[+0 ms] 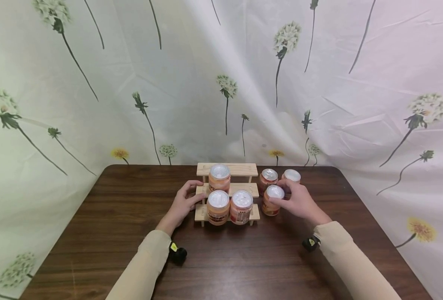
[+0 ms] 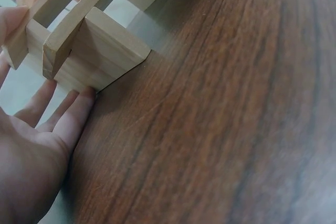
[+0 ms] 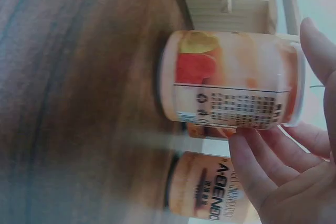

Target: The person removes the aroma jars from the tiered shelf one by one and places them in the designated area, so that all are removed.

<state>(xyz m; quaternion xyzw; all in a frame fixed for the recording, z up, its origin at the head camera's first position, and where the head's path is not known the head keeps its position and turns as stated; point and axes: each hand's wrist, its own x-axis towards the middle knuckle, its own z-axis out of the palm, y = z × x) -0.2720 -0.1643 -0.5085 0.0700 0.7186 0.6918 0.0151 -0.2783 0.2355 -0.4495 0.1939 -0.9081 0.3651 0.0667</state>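
Note:
A three-tier wooden rack (image 1: 226, 189) stands at the back middle of the table. One orange-labelled jar (image 1: 219, 178) sits on its middle tier, at the left. Two more, a left jar (image 1: 218, 208) and a right jar (image 1: 241, 207), share the bottom tier. My left hand (image 1: 183, 204) touches the rack's left end, its extended fingers (image 2: 79, 111) against the side panel. Beside the rack's right end, my right hand (image 1: 298, 199) grips an upright jar (image 3: 231, 80) near its silvery lid, thumb on one side and fingers on the other.
Behind the gripped jar stand two others, a left jar (image 1: 269, 179) and a right jar (image 1: 291, 175). All this is on a dark wood-grain table (image 1: 225, 258), whose back edge meets a hanging flower-print cloth (image 1: 191, 91).

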